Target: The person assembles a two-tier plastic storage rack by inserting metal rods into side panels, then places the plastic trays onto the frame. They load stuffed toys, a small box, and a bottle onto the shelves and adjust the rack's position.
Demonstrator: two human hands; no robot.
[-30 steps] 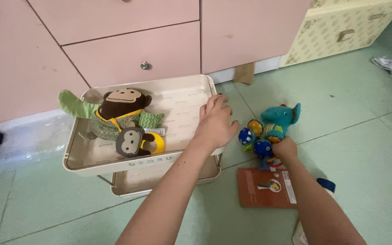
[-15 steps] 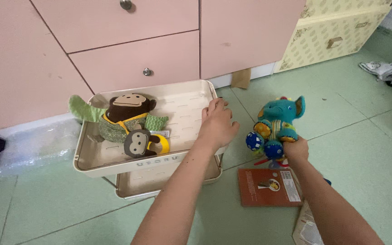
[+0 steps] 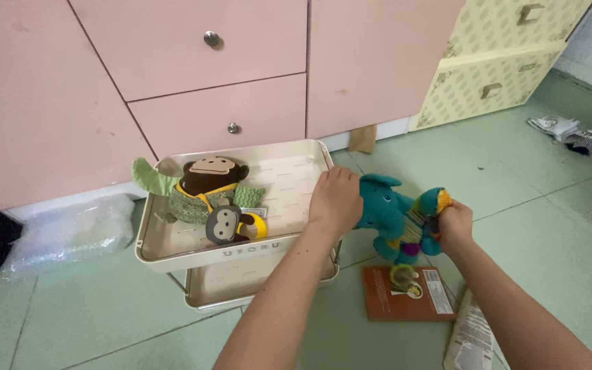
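Green tiled floor [image 3: 515, 185] — pink drawers [image 3: 193, 48] behind.

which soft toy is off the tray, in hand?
The teal plush elephant, gripped by the right hand beside the left hand; the brown plush monkey lies in the cream tray.

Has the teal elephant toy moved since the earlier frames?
Yes. The teal elephant toy has been lifted off the floor and carried left toward the cream tray, held by both hands.

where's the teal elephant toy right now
In the head view the teal elephant toy is right of centre, held above the green floor between the left hand and right hand, beside the cream tray and above the orange book.
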